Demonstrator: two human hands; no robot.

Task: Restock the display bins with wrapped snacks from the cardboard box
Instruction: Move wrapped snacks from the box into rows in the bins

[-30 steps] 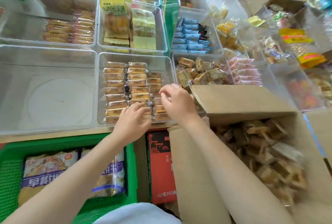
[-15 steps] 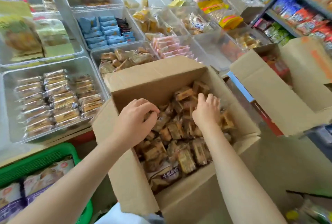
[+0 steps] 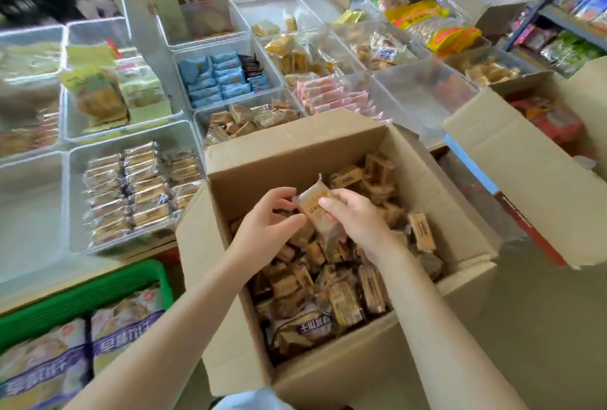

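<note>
— Hands?
— Both over the open cardboard box [image 3: 230, 327] at centre frame. Right hand [image 3: 358, 219] closed round a tan wrapped snack [image 3: 315, 205], thumb across its face. Left hand [image 3: 266, 229] just left of it, fingers curled, half open, thumb near the wrapper; contact impossible to tell.
— Rest of the snacks?
— Heaped loose inside the box, below and right of the hands.
— Bins?
— Clear display bin [image 3: 75, 199] left of centre, packed with rows of wrapped bars. More bins across the upper frame. Green basket [image 3: 82, 294] lower left.
</note>
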